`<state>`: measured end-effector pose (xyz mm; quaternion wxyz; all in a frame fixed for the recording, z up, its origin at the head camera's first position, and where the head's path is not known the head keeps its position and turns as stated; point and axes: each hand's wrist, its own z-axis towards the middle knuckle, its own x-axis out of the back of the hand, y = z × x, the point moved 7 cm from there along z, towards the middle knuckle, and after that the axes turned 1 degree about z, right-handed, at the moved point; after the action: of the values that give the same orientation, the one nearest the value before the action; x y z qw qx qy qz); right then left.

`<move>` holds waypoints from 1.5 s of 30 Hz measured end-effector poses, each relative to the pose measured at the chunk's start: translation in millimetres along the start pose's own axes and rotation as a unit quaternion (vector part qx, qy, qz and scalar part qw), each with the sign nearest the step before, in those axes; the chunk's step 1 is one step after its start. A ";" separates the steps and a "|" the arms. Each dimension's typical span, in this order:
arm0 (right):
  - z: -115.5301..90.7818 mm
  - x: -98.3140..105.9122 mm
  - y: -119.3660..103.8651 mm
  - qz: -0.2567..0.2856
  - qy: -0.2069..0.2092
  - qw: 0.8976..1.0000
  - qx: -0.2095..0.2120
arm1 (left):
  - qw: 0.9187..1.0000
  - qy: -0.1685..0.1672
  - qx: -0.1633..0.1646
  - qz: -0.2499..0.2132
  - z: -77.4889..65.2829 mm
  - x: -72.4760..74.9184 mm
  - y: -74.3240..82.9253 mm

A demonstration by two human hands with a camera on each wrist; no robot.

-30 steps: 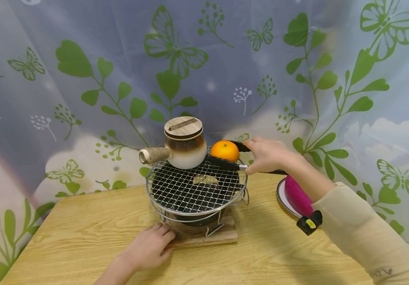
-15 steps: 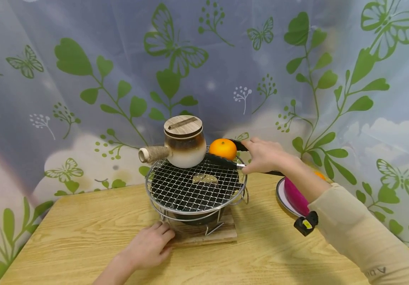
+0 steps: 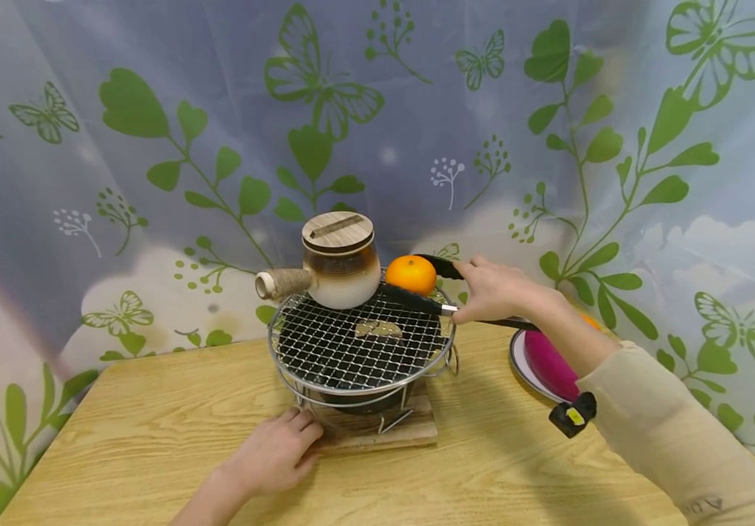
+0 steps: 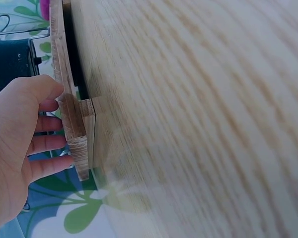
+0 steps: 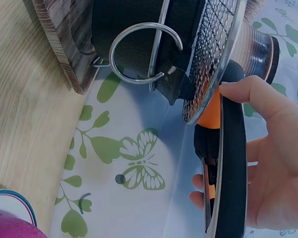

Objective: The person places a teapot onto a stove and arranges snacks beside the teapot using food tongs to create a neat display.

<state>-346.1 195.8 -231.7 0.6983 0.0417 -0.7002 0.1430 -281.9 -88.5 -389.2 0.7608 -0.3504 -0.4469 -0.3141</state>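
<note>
A whole orange point(image 3: 411, 275) sits at the back right of the wire grill rack point(image 3: 364, 358), beside a lidded clay pot point(image 3: 343, 274). My right hand point(image 3: 502, 291) grips black tongs point(image 3: 410, 299), thumb on one arm and fingers on the other in the right wrist view. The tongs' jaws stand on both sides of the orange; whether both touch it I cannot tell. At the front left corner of the wooden board point(image 3: 384, 431) under the stove, my left hand point(image 3: 275, 453) holds the board's edge with thumb and curled fingers, as the left wrist view shows.
On the right, a rimmed plate point(image 3: 519, 358) bears a magenta fruit point(image 3: 551, 361) and something orange point(image 3: 589, 321), partly behind the right forearm. The pot's wrapped handle point(image 3: 288, 283) juts left over the rack's rim. A patterned cloth point(image 3: 384, 146) hangs close behind the table.
The orange has shifted slightly left with the tongs. Since then the tongs have drawn back a little and their arms look wider apart. The left hand stays put.
</note>
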 end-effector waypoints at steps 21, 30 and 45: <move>-39.1 6.6 23.4 0.036 0.023 0.999 -0.005 | 1.000 -0.015 -0.003 0.003 -1.6 0.9 2.3; -53.8 -1.1 36.4 0.061 0.041 0.997 -0.008 | 1.000 -0.010 -0.006 0.004 -1.6 1.2 2.9; -79.1 -15.8 80.9 0.112 0.057 0.991 -0.056 | 1.000 -0.005 -0.003 0.004 0.5 -0.4 0.9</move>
<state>-290.2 291.3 -260.1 0.7177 -0.0838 -0.6667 0.1829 -281.5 -87.5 -389.6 0.7589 -0.3561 -0.4482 -0.3106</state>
